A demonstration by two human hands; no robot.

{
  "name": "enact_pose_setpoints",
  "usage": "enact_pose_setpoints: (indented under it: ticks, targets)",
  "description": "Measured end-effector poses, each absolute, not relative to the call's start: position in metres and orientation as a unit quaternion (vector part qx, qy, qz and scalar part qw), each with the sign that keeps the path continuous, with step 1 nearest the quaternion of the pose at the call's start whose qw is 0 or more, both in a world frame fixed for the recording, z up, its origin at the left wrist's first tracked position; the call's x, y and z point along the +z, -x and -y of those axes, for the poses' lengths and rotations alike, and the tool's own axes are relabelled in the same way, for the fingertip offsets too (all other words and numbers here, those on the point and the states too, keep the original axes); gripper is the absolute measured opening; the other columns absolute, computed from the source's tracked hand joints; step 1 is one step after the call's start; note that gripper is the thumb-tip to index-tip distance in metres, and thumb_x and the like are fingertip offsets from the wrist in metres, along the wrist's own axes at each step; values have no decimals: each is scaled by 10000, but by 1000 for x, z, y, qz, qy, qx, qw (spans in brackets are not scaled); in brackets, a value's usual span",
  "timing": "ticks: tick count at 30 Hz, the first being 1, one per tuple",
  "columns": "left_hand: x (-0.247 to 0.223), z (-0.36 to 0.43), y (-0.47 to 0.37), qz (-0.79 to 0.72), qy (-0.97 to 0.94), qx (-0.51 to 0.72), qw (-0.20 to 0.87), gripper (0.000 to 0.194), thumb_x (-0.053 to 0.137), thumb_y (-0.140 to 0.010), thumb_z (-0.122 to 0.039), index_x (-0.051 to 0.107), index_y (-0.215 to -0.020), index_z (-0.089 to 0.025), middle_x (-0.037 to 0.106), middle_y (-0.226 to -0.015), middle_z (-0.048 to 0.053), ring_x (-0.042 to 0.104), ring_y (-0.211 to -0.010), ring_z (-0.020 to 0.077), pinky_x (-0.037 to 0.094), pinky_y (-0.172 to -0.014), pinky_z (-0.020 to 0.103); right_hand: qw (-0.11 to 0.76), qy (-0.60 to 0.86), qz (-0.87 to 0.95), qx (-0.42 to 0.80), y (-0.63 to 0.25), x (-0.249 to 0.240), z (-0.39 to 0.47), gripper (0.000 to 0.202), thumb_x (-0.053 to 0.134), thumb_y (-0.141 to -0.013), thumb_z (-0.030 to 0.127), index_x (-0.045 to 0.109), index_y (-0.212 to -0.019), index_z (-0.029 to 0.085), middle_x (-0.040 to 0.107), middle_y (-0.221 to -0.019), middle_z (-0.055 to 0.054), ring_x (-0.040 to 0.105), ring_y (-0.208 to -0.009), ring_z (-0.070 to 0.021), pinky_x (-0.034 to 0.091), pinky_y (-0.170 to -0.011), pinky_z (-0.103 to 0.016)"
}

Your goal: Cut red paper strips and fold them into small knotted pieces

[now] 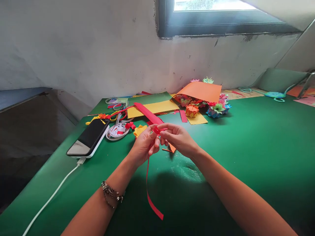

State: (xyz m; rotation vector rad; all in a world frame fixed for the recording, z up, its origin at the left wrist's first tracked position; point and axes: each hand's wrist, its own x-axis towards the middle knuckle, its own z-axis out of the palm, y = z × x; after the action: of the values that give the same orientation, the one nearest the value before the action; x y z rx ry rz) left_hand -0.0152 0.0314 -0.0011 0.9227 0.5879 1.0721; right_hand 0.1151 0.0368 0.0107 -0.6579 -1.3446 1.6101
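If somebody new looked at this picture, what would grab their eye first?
Probably the red paper strip at the centre, held up by the left hand and right hand, its tail trailing below them. Next, likely the bright paper flowers clustered around a curved orange sheet near the wall, then the dark-screened phone on the green table's left side.

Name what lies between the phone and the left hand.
The head view shows, from phone to left hand, a whitish coil, a red paper piece and yellow paper.
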Motion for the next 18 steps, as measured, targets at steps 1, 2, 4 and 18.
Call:
enact_pose_setpoints:
  ticks: [1, 2, 4, 18]
  targets:
    - [-2, -32, 16, -262, -416, 476, 729, 485, 712, -583, -460, 468, -878, -162, 499, -339, -97, 315, -210, 11, 220, -293, 115, 435, 265, 556, 657, -115, 11, -36, 193, 668, -666, 280, 612, -795, 148, 581, -516, 56, 491, -468, -45, 367, -469, -189]
    - [-2, -32, 16, -259, -417, 465, 737, 496, 707, -587, -467, 468, -897, -163, 484, -324, -101, 311, -205, 15, 206, -285, 114, 420, 262, 564, 660, -115, 12, -35, 180, 665, -668, 279, 612, -774, 142, 581, -516, 51, 494, -467, -47, 363, -461, -190]
    - [-1, -31, 18, -256, -426, 440, 748, 512, 694, -595, -483, 468, -926, -164, 475, -316, -102, 303, -198, 19, 181, -271, 113, 411, 258, 571, 662, -115, 12, -34, 161, 659, -675, 282, 605, -718, 137, 571, -503, 49, 490, -459, -46, 348, -445, -186]
    - [0, -32, 20, -376, -536, 618, 435, 235, 598, -695, -312, 515, -881, -196, 524, -763, -32, 528, -563, 52, 419, -480, 169, 494, 323, 548, 593, -116, 10, -38, 161, 624, -682, 289, 538, -654, 156, 517, -502, 67, 439, -458, -29, 354, -470, -178]
